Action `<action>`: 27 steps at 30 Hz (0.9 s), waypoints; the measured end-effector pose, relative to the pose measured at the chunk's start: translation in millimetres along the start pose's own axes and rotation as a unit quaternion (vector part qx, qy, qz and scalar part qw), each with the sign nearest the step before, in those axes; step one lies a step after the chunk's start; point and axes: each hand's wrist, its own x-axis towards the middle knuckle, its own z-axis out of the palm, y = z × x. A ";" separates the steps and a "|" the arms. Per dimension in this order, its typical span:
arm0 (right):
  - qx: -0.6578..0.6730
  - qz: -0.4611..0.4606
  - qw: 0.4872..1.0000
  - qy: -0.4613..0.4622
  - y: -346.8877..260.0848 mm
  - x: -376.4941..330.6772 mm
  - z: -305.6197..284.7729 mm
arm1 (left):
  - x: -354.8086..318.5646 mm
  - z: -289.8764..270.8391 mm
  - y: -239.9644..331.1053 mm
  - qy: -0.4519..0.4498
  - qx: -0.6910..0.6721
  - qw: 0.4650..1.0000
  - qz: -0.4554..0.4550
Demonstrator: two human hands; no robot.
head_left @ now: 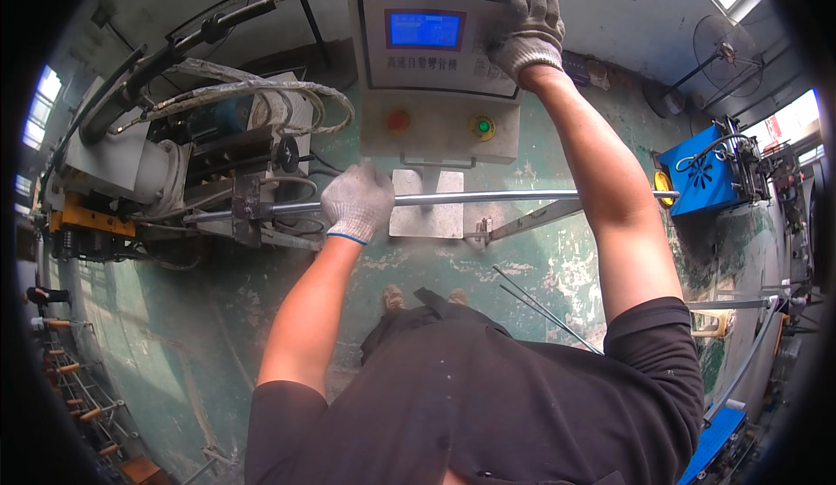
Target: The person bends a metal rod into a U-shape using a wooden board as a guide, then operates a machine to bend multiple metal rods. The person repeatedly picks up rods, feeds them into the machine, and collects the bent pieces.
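My left hand [358, 199], in a whitish knit work glove with a blue cuff edge, is closed around a long shiny metal tube [488, 196]. This tube runs level across in front of me, its left part passing through a metal block [251, 199] on the machine. My right hand [529, 32], in a dirty grey glove, lies at the upper right corner of the control box [435, 124]. Its fingers stretch upward at the edge, with the thumb side over the panel face. A blue screen [424, 30] is lit there, above a red button [398, 120] and a green button [482, 127].
Left of me stands a machine [144, 171] with hoses and a dark bent arm. A blue machine [705, 171] is on the right, near the tube's far end. Thin rods [549, 311] lie low at right. A standing fan [727, 54] is by the wall.
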 end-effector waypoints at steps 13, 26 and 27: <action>0.056 0.019 0.998 0.018 -2.9 2.1 -2.8 | -1.1 4.5 -2.7 0.027 -0.007 1.000 0.013; 0.036 0.047 0.998 0.007 -13.6 2.7 -6.4 | -2.5 6.9 -3.6 0.048 -0.011 0.999 0.023; 0.032 0.055 0.998 0.001 -15.5 3.2 -7.2 | -2.4 6.8 -3.4 0.044 -0.009 0.999 0.019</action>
